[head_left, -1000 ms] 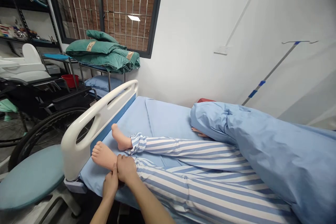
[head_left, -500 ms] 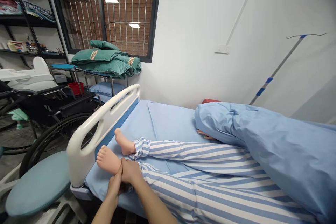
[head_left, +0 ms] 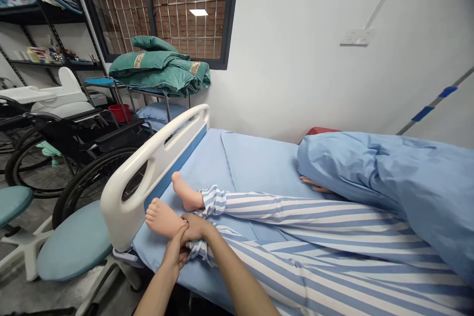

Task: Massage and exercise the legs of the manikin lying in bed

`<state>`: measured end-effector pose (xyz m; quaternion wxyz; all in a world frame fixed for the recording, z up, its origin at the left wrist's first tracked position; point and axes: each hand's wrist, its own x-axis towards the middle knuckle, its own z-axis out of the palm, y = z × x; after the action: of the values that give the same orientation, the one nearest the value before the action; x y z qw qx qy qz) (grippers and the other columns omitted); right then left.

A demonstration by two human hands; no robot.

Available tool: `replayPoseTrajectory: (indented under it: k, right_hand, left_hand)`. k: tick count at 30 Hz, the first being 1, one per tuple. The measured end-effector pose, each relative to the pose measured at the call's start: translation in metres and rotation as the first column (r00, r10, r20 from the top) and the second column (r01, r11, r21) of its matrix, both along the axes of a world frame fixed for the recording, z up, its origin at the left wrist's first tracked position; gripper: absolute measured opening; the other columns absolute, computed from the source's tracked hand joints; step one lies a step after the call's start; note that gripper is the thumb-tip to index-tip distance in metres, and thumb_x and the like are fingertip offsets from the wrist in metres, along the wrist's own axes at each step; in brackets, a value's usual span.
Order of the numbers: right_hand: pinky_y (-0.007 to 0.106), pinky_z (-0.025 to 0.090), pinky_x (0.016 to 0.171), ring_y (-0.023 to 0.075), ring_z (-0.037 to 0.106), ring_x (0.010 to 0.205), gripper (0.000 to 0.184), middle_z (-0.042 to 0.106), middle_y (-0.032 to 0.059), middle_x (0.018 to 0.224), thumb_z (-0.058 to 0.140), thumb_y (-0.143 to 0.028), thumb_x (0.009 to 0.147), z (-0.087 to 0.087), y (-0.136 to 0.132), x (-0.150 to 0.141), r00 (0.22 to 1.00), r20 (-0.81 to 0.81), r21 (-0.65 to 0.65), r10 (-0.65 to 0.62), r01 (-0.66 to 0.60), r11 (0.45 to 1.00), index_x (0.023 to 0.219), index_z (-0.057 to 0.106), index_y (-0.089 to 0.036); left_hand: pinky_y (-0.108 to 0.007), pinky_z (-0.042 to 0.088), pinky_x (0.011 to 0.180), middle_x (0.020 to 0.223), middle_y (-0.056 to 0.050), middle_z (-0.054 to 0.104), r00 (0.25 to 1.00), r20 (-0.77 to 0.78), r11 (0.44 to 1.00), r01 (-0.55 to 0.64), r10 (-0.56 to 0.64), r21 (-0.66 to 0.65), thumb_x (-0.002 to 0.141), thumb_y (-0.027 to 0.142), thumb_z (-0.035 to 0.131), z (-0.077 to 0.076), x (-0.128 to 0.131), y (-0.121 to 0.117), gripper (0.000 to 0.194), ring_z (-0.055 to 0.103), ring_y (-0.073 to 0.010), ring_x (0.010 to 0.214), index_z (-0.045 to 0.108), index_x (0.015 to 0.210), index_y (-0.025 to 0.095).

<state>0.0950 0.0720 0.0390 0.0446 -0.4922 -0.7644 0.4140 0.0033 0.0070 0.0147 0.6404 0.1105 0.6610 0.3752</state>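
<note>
A manikin in blue-and-white striped trousers (head_left: 296, 237) lies on a bed with a light blue sheet (head_left: 252, 163). Its two bare feet point to the white footboard (head_left: 148, 158). My left hand (head_left: 175, 252) grips the near foot (head_left: 163, 218) at the ankle from below, fingers closed. My right hand (head_left: 198, 229) wraps over the same ankle and the bunched trouser cuff (head_left: 196, 249). The far foot (head_left: 184, 192) lies free beside it. A light blue quilt (head_left: 388, 177) covers the upper body.
Two teal round stools (head_left: 70, 247) stand at the bed's foot. A black wheelchair (head_left: 74, 153) is behind them. A trolley holds folded green blankets (head_left: 163, 66) under a barred window. Shelves line the left wall. A drip pole with blue tape (head_left: 429, 108) leans on the right wall.
Both hands stayed on the near ankle; the trouser cuff is now bunched under my right hand. The camera moved closer and turned slightly left.
</note>
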Motion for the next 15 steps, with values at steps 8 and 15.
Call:
replayPoseTrajectory:
  k: [8, 15]
  right_hand:
    - [0.037, 0.047, 0.068, 0.0295, 0.061, 0.083, 0.053, 0.064, 0.0139, 0.095, 0.055, -0.052, 0.062, 0.013, -0.031, -0.005, 0.97, 0.234, 0.34, -0.061, -0.023, 0.94, 0.099, 0.057, -0.015]
    - [0.041, 0.045, 0.079, 0.0282, 0.056, 0.095, 0.063, 0.057, 0.0159, 0.108, 0.054, -0.021, 0.067, 0.013, -0.065, -0.016, 0.956, 0.252, 0.587, -0.147, -0.031, 0.809, 0.127, 0.036, -0.011]
  left_hand:
    - [-0.02, 0.041, 0.049, 0.073, -0.006, 0.064, 0.985, 0.163, 0.997, 0.057, -0.065, 0.051, 0.066, 0.053, 0.061, -0.011, -0.013, -0.007, 0.052, 0.056, -0.0128, 0.057, 0.059, 0.098, 0.012]
    - [-0.026, 0.044, 0.056, 0.059, -0.006, 0.06, 0.984, -0.087, 0.959, 0.17, -0.154, 0.227, 0.077, 0.032, 0.049, -0.011, -0.011, -0.015, 0.022, 0.059, -0.0186, 0.061, 0.058, 0.078, 0.012]
